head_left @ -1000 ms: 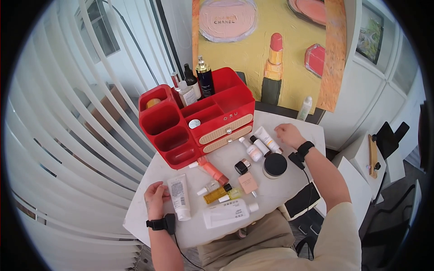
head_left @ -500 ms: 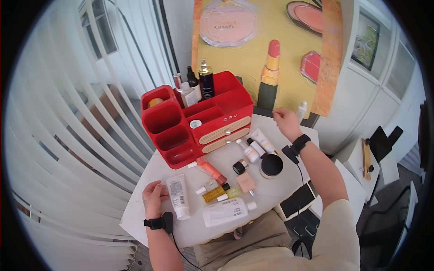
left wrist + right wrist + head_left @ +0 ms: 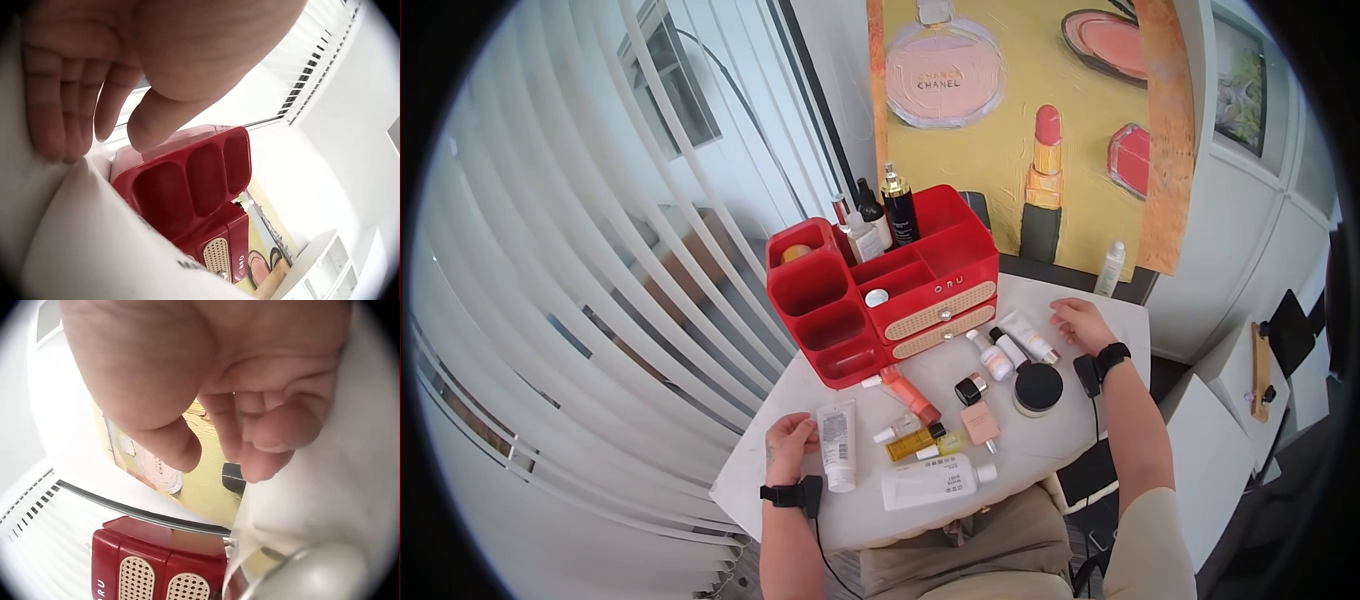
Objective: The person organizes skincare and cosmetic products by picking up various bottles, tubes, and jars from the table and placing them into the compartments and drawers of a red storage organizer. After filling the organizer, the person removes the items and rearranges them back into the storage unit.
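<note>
My left hand (image 3: 790, 445) rests at the left edge of the white table, right beside a white squeeze tube (image 3: 837, 445) with printed text. In the left wrist view its fingers (image 3: 47, 119) are loosely bent and hold nothing. On the right side, my right hand (image 3: 1082, 324) is over the table's far right part with loosely curled fingers and nothing in them. Nearest to it lies a white tube with an orange band (image 3: 1030, 337), beside a small black-capped bottle (image 3: 1008, 350) and a white bottle (image 3: 992, 360). A black-lidded jar (image 3: 1038, 388) stands close by.
A red organizer (image 3: 870, 325) with two woven-front drawers stands at the back, holding several bottles. A coral tube (image 3: 912, 396), an amber bottle (image 3: 912, 442), a pink bottle (image 3: 979, 424) and a large white bottle (image 3: 930, 484) lie in front. A slim bottle (image 3: 1111, 268) stands at the back right.
My right hand rose toward the slim bottle at the back, then came down nearer the tubes, still holding nothing. The left hand stays beside the white tube. The head view has shifted.
</note>
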Motion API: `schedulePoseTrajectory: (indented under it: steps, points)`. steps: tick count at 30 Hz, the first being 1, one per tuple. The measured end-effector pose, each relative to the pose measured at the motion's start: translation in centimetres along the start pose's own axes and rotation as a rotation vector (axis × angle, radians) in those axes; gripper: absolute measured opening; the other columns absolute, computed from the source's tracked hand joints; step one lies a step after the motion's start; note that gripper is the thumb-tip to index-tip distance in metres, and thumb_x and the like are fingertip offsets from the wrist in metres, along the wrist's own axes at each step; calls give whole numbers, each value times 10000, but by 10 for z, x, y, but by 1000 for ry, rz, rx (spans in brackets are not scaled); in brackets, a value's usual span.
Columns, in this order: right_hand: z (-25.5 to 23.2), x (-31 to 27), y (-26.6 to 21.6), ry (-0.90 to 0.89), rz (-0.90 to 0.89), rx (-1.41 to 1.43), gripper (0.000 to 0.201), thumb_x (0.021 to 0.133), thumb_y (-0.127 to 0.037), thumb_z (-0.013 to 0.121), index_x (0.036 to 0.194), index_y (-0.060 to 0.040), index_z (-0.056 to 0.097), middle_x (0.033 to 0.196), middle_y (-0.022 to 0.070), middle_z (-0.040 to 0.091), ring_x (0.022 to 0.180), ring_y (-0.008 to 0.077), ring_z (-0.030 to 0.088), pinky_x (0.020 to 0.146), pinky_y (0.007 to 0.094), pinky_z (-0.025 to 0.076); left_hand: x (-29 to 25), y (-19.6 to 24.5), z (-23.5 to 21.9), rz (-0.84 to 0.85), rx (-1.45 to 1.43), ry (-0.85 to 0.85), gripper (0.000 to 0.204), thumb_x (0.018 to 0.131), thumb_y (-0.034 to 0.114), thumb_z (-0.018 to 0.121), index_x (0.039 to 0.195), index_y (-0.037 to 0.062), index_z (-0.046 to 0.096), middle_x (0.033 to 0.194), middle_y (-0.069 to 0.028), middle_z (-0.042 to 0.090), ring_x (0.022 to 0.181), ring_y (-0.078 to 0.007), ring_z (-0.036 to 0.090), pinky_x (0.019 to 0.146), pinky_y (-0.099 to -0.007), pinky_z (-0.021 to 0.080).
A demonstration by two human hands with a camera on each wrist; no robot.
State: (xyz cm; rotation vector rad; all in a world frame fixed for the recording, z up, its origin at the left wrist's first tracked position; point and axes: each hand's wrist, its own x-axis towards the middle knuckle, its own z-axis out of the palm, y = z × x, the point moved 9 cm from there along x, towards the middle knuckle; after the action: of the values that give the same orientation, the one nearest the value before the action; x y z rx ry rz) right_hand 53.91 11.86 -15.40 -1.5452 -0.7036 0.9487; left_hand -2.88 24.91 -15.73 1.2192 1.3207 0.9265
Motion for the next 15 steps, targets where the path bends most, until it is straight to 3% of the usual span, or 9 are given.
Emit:
schedulePoseTrajectory:
  steps: [7, 9, 11, 13, 15]
  points:
    - [10, 17, -4, -69, -35, 175, 306, 904, -218, 591, 1146, -33, 613, 883, 23, 636, 635, 81, 554, 522, 235, 452, -11, 22, 4, -3, 144, 16, 255, 892, 111, 604, 1107, -26, 624, 947, -92, 672, 746, -155, 643, 651, -272, 552]
    - [7, 16, -9, -15, -92, 190, 276, 905, -187, 576, 1129, -31, 618, 858, 24, 632, 626, 78, 555, 522, 234, 469, -17, 65, 9, 190, 350, 52, 289, 872, 117, 639, 1114, -40, 640, 888, -78, 689, 765, -140, 657, 652, -278, 556]
    - [8, 14, -12, -24, -104, 211, 264, 907, -173, 567, 1124, -32, 620, 846, 22, 630, 624, 76, 553, 517, 230, 468, -19, 116, 29, 329, 344, -25, 283, 870, 93, 624, 1119, -42, 634, 925, -83, 695, 781, -126, 657, 644, -271, 548]
    - [5, 20, -6, -25, -143, 218, 254, 931, -182, 557, 1134, -40, 613, 813, 4, 619, 602, 53, 545, 481, 204, 452, -29, 190, 69, 547, 447, -88, 267, 868, 81, 623, 1114, -22, 631, 961, -79, 689, 758, -100, 634, 661, -236, 514]
    - [4, 23, 0, -22, -139, 239, 254, 932, -180, 556, 1134, -37, 612, 812, 4, 618, 600, 54, 544, 480, 206, 455, -33, 254, 119, 770, 536, -104, 352, 866, 82, 618, 1207, -1, 589, 1084, -112, 665, 827, -133, 640, 714, -262, 509]
